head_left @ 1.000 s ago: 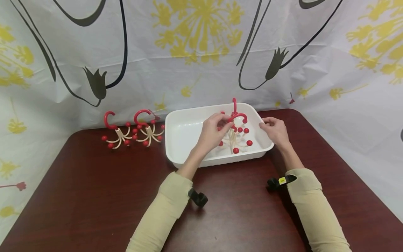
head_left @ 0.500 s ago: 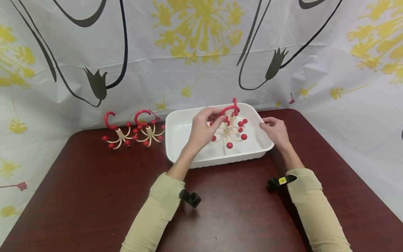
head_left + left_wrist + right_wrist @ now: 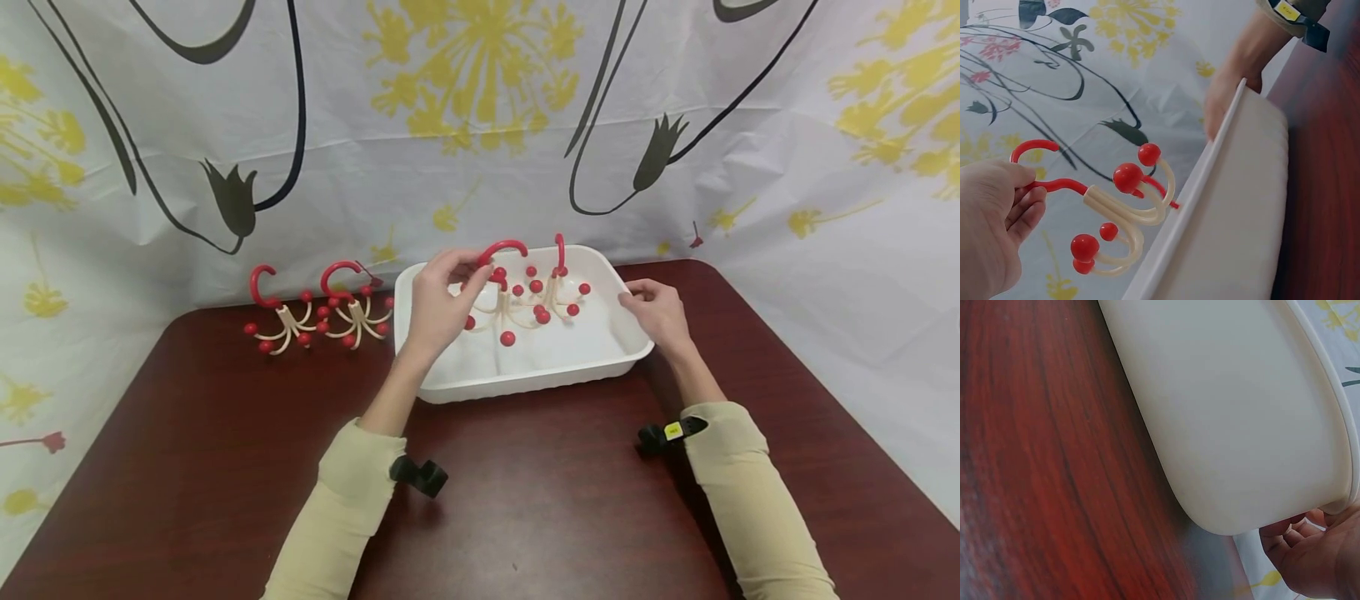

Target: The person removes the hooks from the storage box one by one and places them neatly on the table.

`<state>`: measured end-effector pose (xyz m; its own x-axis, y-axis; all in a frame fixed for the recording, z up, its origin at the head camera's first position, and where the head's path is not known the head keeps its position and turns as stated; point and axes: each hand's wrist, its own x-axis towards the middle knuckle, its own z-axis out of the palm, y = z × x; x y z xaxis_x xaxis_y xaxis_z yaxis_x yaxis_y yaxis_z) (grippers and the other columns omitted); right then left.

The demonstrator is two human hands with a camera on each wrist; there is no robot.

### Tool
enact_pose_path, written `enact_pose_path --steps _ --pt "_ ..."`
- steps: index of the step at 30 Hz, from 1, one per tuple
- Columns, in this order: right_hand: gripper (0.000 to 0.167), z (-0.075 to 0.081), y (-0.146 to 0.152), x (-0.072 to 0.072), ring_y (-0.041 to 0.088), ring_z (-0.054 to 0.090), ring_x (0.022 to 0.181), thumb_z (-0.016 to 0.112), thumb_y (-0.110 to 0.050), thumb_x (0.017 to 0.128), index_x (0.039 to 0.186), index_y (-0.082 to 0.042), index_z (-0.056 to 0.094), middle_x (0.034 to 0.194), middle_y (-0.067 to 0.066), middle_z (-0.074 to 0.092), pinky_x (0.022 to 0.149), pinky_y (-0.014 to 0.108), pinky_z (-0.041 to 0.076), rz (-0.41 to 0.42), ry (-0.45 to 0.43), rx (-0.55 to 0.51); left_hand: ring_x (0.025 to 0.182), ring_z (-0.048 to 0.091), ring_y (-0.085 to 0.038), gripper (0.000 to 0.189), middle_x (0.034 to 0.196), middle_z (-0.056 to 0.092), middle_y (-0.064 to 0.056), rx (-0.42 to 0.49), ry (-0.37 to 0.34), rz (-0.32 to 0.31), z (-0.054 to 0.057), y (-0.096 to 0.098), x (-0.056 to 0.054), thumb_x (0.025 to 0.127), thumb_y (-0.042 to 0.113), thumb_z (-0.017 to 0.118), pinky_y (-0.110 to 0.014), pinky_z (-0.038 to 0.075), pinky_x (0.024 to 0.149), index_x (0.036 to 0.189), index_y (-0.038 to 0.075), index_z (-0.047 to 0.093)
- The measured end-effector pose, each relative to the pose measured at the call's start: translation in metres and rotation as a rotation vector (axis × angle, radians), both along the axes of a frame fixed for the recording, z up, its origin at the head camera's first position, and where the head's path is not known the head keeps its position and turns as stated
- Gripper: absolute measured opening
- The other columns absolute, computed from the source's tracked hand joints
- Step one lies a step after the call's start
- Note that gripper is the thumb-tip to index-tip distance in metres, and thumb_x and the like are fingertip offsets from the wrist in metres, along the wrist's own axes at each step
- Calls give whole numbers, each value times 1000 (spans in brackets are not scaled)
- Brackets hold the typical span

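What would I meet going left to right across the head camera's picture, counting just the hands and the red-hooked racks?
Leftmost rack → next rack → left hand → held rack → other rack inside the white tray → right hand at the tray's right end.

Place: I read this as a curtained-off recording corner; whether in a home, office or lab, I cannot tell.
Curtain (image 3: 330, 225): creased white cloth, printed with yellow dandelion-like flowers and dark stems, ahead and on both sides.
Desk (image 3: 187, 450): dark reddish wood grain, rounded far corners near the cloth.
Wrist cameras (image 3: 429, 477): black, at both sleeves (image 3: 337, 492).
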<state>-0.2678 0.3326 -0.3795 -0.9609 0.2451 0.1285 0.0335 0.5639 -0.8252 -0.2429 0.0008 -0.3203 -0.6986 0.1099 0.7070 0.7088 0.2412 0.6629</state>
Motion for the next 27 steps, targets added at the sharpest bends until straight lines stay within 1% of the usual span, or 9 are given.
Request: enact_pose_path --steps 5,9,11,15,18,20,24,27 --pt "36 -1 0 0 11 53 70 65 -22 96 120 4 67 77 -1 58 58 19 45 9 0 -4 82 68 -25 16 95 69 -17 33 29 42 3 -22 3 92 4 73 -24 54 77 104 -7 72" --pt "36 0 0 0 12 54 71 65 -23 96 121 4 67 78 -1 58 58 19 46 5 -6 -6 83 67 -26 17 97 69 -16 44 35 79 4 -41 6 91 4 74 -22 53 79 105 -6 72" --pt "37 -1 1 -1 13 54 72 64 -24 96 121 3 67 78 -1 58 58 19 46 3 -10 -5 84 67 -26 19 98 69 -16 46 33 107 4 -51 8 90 5 76 -20 53 80 106 -5 72" --pt "38 -1 1 -1 15 54 75 63 -25 97 122 3 66 80 0 58 59 19 47 6 -18 1 84 67 -22 21 101 68 -15 47 7 147 3 -67 14 90 7 76 -19 54 78 109 -3 72" --pt "37 -2 1 0 17 55 76 62 -25 98 123 3 66 82 2 59 59 20 47 7 -22 11 85 66 -18 23 103 68 -14 39 -2 165 2 -77 17 91 8 75 -19 53 78 111 -3 71" --pt "38 -2 1 0 17 55 76 62 -25 98 123 3 66 83 3 59 59 20 47 7 -23 16 84 64 -17 23 103 68 -14 38 5 181 1 -84 18 91 8 75 -19 52 77 110 -3 72" --pt "38 -1 0 1 16 54 76 62 -26 98 123 2 66 83 3 59 59 20 47 8 -27 18 82 62 -14 21 101 68 -14 56 17 196 0 -96 19 91 6 75 -19 51 75 110 -3 72" --pt "38 0 0 1 16 54 75 62 -25 98 123 2 66 82 2 58 59 20 47 8 -25 18 82 62 -12 21 101 68 -15 69 12 202 -1 -106 20 91 4 75 -18 51 73 110 -3 73"
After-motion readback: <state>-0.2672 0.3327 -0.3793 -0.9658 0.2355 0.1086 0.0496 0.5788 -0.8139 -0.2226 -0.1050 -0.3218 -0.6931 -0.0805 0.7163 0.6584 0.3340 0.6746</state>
